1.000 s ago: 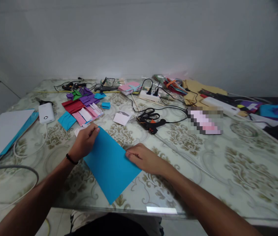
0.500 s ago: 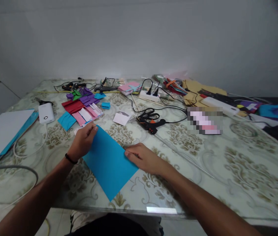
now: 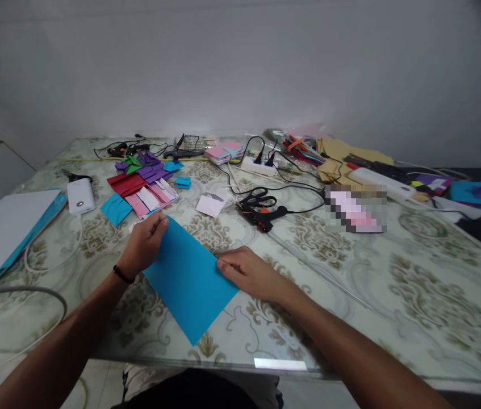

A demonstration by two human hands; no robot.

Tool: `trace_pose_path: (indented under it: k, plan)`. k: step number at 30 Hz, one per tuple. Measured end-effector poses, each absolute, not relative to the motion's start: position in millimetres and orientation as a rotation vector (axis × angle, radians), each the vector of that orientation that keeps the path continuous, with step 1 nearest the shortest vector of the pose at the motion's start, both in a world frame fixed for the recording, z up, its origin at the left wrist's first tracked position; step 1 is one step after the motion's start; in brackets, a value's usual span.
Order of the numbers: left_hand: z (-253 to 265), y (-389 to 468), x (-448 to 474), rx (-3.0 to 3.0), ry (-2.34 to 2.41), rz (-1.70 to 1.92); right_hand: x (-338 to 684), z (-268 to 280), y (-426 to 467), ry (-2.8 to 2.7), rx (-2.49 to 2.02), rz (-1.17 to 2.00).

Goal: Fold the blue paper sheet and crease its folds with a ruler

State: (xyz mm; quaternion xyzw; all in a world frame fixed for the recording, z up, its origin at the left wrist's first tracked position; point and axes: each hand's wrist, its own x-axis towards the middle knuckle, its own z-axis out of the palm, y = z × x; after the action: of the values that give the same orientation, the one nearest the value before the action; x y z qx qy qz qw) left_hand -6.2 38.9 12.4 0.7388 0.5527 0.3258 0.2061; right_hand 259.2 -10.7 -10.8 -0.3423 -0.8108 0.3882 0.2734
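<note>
A flat sheet of blue paper (image 3: 189,284) is held up in front of me above the table. My left hand (image 3: 144,241) pinches its upper left corner between thumb and curled fingers. On the right edge, my right hand (image 3: 246,274) grips the sheet with the thumb on top and the other fingers mostly hidden. Beyond the left hand lie folded paper pieces in blue, pink, white, red (image 3: 127,184), purple and green. A small white folded paper (image 3: 211,204) rests past the top edge of the sheet.
A black glue gun (image 3: 261,216) and black scissors (image 3: 259,197) lie right of centre, with cords running to a white power strip (image 3: 258,166). At left are a white power bank (image 3: 80,196) and a paper stack (image 3: 10,233). Brown paper (image 3: 346,156) and a pixelated patch are at right.
Almost nothing differs. The blue sheet's lowest corner has shifted very slightly up and right, and both hands keep their hold.
</note>
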Motion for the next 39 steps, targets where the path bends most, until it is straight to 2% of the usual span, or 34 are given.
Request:
trace_pose_path:
  k: [39]
  plan:
    - [11.2, 44.8, -10.8, 2.052, 1.563, 0.967, 257.1, -11.0, -11.9, -2.187, -0.963, 1.058]
